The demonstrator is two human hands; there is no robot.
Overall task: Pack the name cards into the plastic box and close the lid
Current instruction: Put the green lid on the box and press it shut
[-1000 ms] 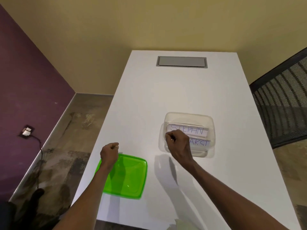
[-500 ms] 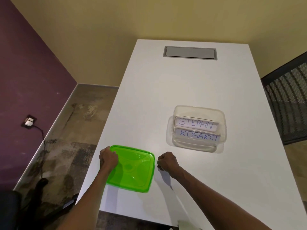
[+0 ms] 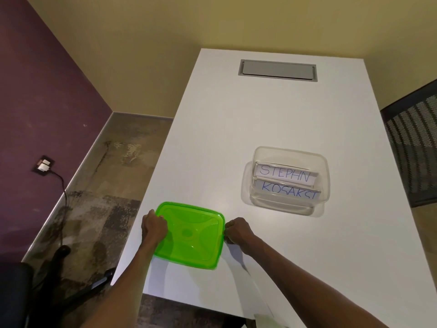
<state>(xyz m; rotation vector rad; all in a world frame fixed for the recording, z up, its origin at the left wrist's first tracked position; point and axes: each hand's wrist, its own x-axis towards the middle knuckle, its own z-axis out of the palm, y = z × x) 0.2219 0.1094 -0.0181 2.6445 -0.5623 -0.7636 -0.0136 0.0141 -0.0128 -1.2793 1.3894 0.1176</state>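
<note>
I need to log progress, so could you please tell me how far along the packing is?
Done: two white paper name cards stand inside the clear plastic box. In hand: left hand and right hand grip opposite edges of the green plastic lid. Left: closing the box.

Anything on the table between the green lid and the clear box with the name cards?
No. In the head view, only bare white table separates the green lid from the clear box; the right hand sits at the lid's right edge.

Left hand (image 3: pixel 154 225) and right hand (image 3: pixel 237 231) both curled, fingers pinched closed, forearms extended forward and converging.
</note>
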